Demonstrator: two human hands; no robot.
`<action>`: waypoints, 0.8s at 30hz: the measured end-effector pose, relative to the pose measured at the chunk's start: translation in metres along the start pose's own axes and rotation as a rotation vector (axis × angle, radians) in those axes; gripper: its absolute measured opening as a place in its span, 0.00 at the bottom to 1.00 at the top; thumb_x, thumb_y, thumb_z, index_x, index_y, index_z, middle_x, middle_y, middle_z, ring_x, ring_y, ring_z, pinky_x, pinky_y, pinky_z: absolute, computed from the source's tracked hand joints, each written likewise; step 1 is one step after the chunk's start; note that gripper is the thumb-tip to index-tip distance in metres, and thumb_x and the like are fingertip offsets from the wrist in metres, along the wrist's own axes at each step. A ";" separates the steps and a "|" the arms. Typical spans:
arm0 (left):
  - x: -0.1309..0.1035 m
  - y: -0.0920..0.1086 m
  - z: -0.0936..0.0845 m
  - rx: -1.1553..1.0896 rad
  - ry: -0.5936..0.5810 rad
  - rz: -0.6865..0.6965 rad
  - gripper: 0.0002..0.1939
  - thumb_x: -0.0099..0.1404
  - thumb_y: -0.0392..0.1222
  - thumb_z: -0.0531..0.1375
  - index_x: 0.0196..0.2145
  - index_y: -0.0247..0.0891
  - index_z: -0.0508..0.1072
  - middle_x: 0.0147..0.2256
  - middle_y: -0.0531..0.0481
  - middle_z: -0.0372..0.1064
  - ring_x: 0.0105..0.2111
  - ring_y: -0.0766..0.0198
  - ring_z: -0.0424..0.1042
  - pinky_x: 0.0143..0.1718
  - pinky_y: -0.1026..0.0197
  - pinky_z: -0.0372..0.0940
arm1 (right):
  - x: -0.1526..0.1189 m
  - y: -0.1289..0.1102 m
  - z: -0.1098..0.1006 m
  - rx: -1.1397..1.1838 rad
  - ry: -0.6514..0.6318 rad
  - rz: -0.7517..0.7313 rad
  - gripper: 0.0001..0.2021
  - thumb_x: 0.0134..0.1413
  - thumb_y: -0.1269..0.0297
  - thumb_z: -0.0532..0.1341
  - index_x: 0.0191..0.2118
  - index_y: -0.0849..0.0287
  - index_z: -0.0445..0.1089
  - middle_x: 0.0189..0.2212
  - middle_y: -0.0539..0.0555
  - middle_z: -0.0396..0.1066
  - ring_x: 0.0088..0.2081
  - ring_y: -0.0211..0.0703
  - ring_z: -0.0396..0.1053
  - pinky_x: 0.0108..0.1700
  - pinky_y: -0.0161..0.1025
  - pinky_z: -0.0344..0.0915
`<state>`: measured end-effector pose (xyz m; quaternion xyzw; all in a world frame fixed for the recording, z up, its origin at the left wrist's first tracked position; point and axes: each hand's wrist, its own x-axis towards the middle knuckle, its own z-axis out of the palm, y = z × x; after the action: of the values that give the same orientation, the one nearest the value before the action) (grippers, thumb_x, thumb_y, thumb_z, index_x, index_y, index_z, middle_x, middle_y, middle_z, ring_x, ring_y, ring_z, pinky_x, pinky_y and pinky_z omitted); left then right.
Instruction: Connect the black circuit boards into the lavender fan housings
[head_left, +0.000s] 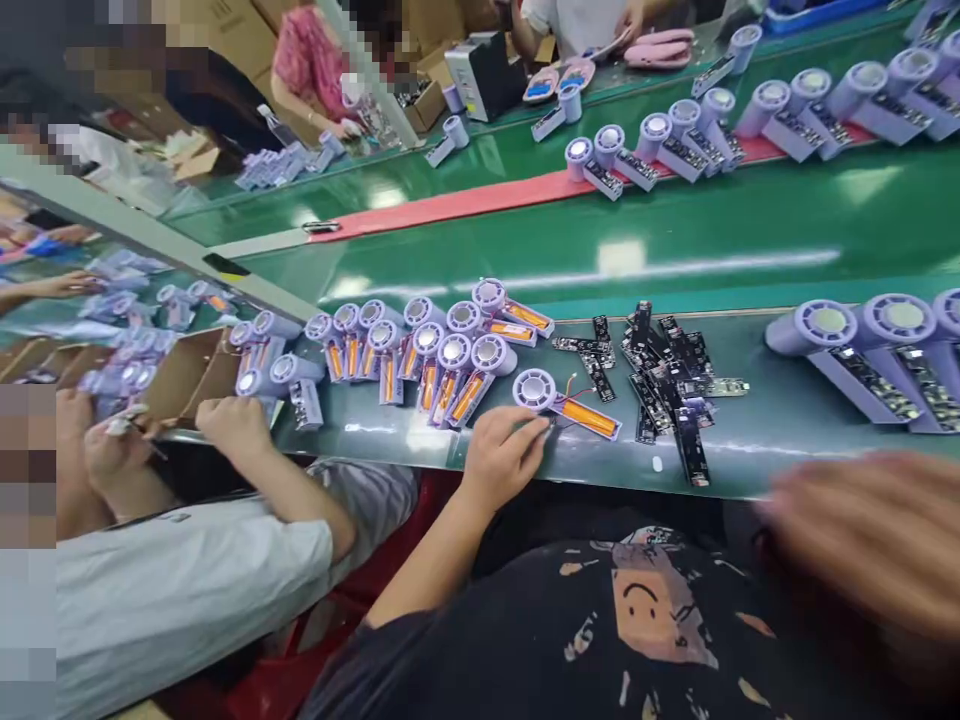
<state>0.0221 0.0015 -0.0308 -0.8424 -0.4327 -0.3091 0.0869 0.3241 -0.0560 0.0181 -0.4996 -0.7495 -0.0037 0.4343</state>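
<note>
At the left, a co-worker's hand (232,430) rests at the bench edge beside an open cardboard box (196,375), with purple fans bunched around it. Next along the green bench (757,435) comes a crowded cluster of open fans (429,345), orange cells showing in their handles; it hems in the far left side of the working spot. Beyond the bench, a green belt (525,255) carries a red strip (450,203) and, farther right, a row of fans with boards (667,140).

The left hand (508,445) is at the near edge of the purple fan unit (534,390), thumb and forefinger drawn close together where head meets handle — whether they clamp the unit or a wire, I cannot tell. The unit lies on the bench, between the cluster and a loose heap of black circuit boards (675,370). Its round head is at the left, face up; its long axis runs rightward and slightly toward the person, along the orange cell (589,417). Thin wires curl up by the head.

The heap fills the bench just right of the handle, with a small white piece (658,464) near its front. Farther right stand more fans with boards (862,345), and nearer the person is the right hand (870,540) — too blurred to tell whether its fingers are apart or holding anything.
</note>
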 end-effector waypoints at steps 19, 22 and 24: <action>-0.027 0.004 0.013 -0.982 -0.111 -0.651 0.09 0.64 0.40 0.64 0.41 0.39 0.80 0.38 0.46 0.77 0.34 0.65 0.77 0.35 0.64 0.72 | 0.000 -0.043 0.118 -0.042 -0.341 -0.111 0.11 0.65 0.71 0.56 0.44 0.59 0.75 0.38 0.57 0.76 0.38 0.47 0.65 0.39 0.44 0.60; -0.026 0.005 0.009 -0.912 -0.071 -0.588 0.07 0.65 0.38 0.63 0.39 0.40 0.81 0.36 0.48 0.78 0.35 0.65 0.77 0.38 0.63 0.72 | 0.000 -0.044 0.111 0.022 -0.357 -0.096 0.09 0.65 0.68 0.57 0.45 0.59 0.74 0.40 0.57 0.75 0.41 0.48 0.66 0.42 0.44 0.62; -0.024 0.008 0.006 -0.841 -0.047 -0.545 0.08 0.65 0.36 0.63 0.41 0.40 0.80 0.36 0.49 0.78 0.35 0.66 0.77 0.38 0.64 0.72 | 0.001 -0.047 0.108 0.060 -0.341 -0.110 0.10 0.64 0.66 0.58 0.48 0.58 0.72 0.43 0.58 0.75 0.44 0.49 0.67 0.44 0.46 0.63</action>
<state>0.0208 -0.0175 -0.0492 -0.6676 -0.4770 -0.4490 -0.3538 0.2191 -0.0311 -0.0281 -0.4381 -0.8382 0.0796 0.3148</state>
